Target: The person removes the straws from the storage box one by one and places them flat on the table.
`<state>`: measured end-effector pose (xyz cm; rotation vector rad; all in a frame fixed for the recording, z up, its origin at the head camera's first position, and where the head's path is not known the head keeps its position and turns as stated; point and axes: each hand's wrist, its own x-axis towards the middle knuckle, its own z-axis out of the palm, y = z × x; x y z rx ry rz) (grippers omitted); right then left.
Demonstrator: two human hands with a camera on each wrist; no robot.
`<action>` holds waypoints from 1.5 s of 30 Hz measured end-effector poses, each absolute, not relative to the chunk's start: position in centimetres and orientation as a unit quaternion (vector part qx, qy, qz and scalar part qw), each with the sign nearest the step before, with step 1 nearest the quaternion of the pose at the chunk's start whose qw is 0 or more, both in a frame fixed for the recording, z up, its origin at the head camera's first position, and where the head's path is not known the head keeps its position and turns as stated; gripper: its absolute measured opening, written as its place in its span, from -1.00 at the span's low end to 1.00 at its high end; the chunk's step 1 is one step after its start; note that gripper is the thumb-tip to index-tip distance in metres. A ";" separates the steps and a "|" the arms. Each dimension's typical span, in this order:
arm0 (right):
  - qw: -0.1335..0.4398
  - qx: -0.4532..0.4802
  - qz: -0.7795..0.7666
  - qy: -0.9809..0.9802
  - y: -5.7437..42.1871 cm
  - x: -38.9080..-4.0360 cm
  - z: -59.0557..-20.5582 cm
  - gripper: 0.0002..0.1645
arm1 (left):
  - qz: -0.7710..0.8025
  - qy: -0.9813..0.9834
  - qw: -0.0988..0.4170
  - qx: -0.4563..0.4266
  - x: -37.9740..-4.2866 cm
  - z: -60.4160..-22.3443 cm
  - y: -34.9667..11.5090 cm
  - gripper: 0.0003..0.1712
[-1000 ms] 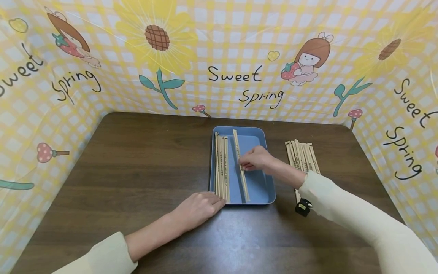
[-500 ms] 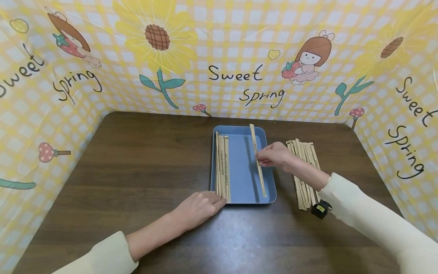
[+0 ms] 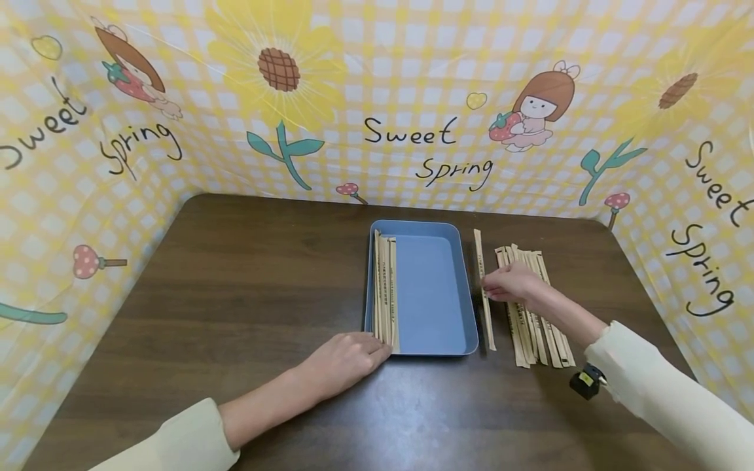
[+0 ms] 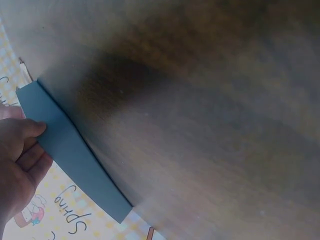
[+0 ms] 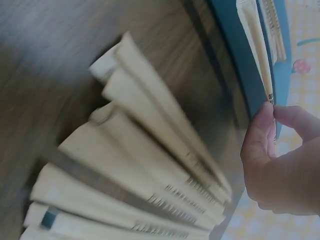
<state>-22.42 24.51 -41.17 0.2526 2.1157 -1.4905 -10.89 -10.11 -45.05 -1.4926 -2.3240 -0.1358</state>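
Observation:
My right hand (image 3: 515, 284) pinches one slim stick in a printed tan paper wrapper (image 3: 478, 252) between thumb and fingertips. This stick is just outside the right wall of the blue tray (image 3: 432, 294), roughly upright in the head view. At the tray's near left corner, my left hand (image 3: 344, 358) grips the rim; in the left wrist view its thumb lies against the tray wall (image 4: 75, 150). Several wrapped sticks (image 3: 385, 288) lie side by side along the tray's left wall. Whether the wrappers contain straws or chopsticks, I cannot tell.
A fanned pile of wrapped sticks (image 3: 538, 327) lies on the brown table (image 3: 253, 275) right of the tray, partly under my right hand and wrist. A yellow checked cloth (image 3: 412, 85) with printed figures stands behind the table and along both sides.
My right hand has carried the pinched wrapped stick rightward, from above the middle of the tray to beyond its right wall. The left hand stays at the tray's corner.

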 end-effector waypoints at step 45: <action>0.198 -0.005 -0.287 0.937 27.5 -21.4 -42.3 -0.83 | -0.054 -0.829 0.181 -0.527 -10.9 -45.3 -10.1 -0.69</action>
